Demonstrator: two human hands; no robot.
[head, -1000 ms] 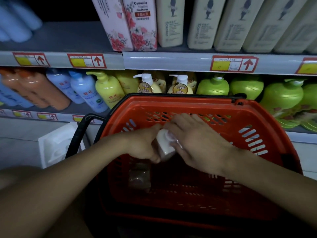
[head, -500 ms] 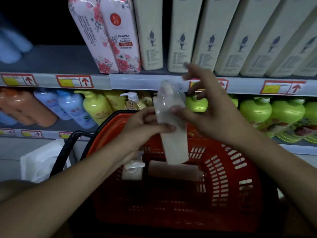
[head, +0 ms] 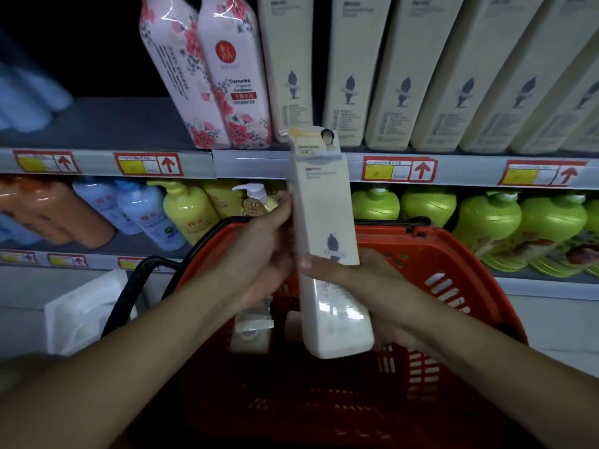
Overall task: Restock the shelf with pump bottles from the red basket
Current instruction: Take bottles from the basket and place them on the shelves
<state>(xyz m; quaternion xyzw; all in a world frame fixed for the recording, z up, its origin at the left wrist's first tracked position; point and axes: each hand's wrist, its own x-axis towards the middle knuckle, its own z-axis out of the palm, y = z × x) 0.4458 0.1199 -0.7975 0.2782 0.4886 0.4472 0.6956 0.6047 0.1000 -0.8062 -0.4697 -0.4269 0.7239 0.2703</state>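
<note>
Head view: half a second back the cream pump bottle [head: 327, 241] was only just clear of the red basket [head: 453, 273], with the right hand's fingers spread loose beside it; a second back both hands were down inside the basket. Now the bottle is raised higher, nearly upright, its top overlapping the upper shelf [head: 259, 158] edge — so the pick is done and the placing is what remains, likely among the matching cream bottles [head: 389, 76] standing on that shelf.

The left hand [head: 265, 251] wraps the bottle's left side at mid-height; the right hand [head: 359, 286] has closed on the lower body, thumb across the front. Both hold it, above the basket's far half.

The bottle is tall, flat-sided and cream, with a dark figure mark on its front and a small yellow tag at the top; glare streaks its lower part. More bottles [head: 249, 332] lie in the basket — restocking is not finished.
</note>
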